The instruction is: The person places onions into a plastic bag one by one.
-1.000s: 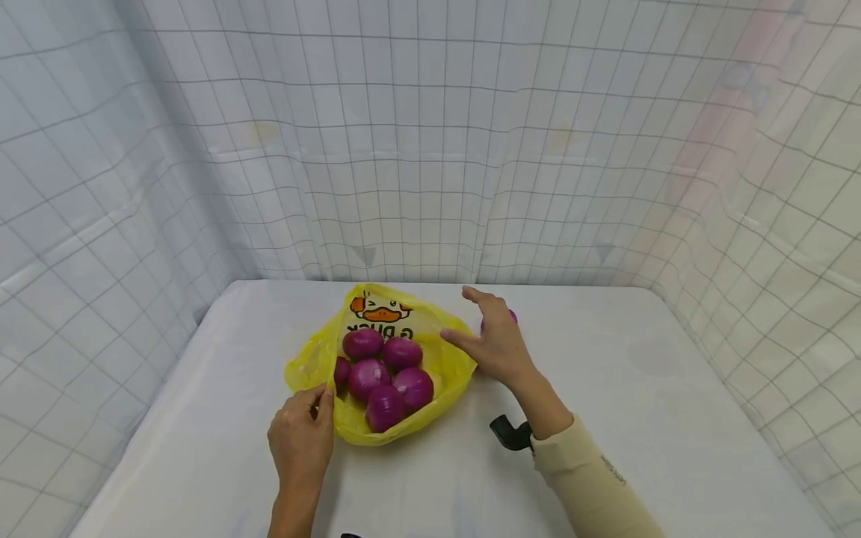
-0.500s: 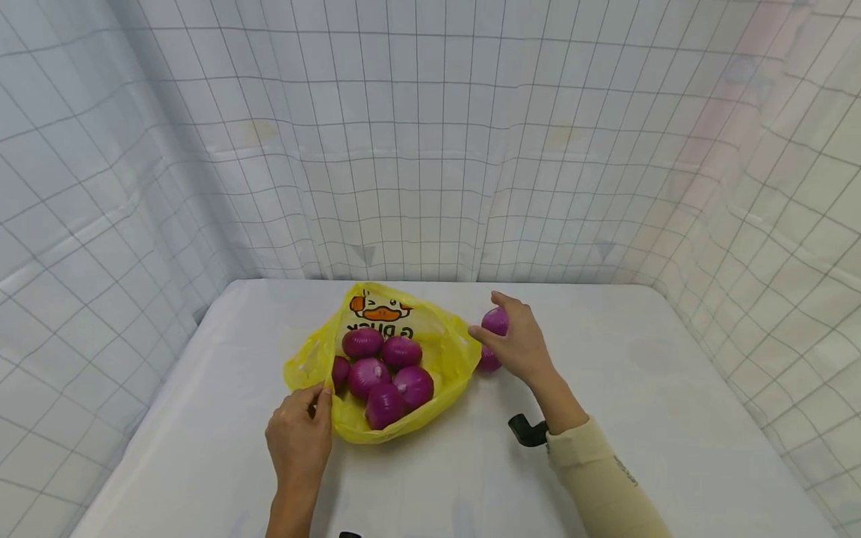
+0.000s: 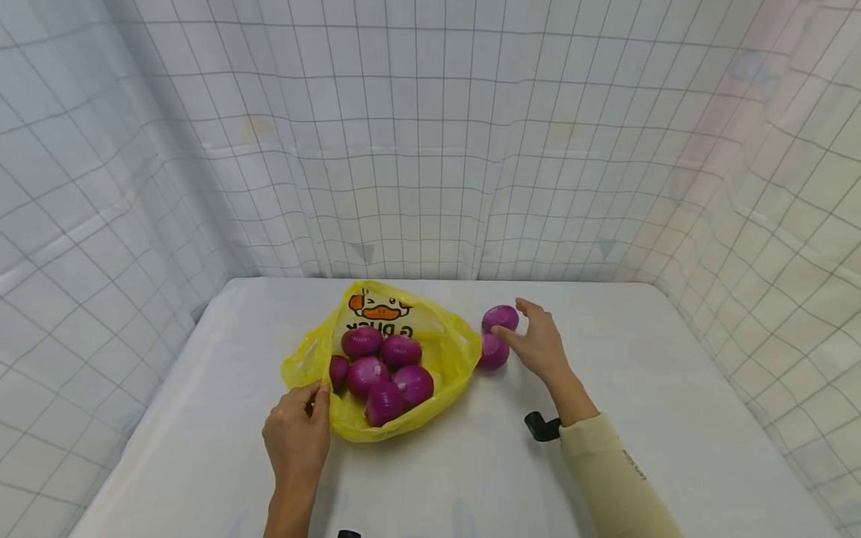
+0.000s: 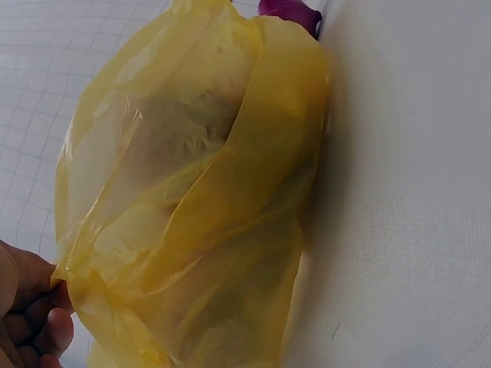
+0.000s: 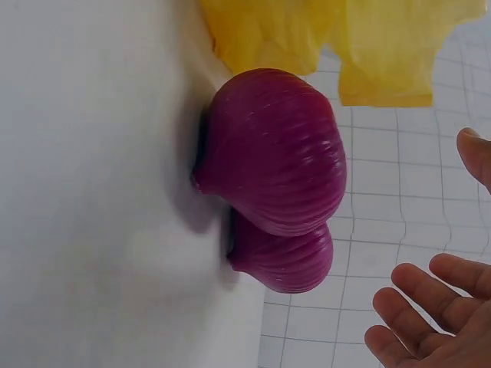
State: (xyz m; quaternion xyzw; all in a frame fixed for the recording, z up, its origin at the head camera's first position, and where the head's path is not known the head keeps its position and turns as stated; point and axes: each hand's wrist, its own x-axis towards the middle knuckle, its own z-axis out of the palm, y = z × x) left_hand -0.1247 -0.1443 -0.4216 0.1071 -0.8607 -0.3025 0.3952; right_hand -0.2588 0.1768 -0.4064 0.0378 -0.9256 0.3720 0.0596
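Note:
My left hand [image 3: 297, 432] pinches the left edge of a yellow plastic bag [image 3: 454, 366], which lies with its mouth spread. Several red onions [image 3: 368, 376] sit inside it, below a printed duck face. Just right of the bag, two more red onions rest on the table, a front one [image 3: 494, 353] and a back one [image 3: 499, 319]. Beside this pair hovers my right hand [image 3: 541, 347], fingers apart and holding nothing; its thumb overlaps the onions in the head view. The right wrist view shows a gap between those fingers and both onions [image 5: 272, 149].
The table has a white cover [image 3: 625, 388]. White grid-patterned sheets [image 3: 430, 149] hang behind it and on both sides. A black curved piece [image 3: 541, 426] sticks out at my right wrist.
My right hand has moved right, away from the bag's edge, bringing the two loose onions into view. My left hand keeps its pinch on the bag almost unmoved.

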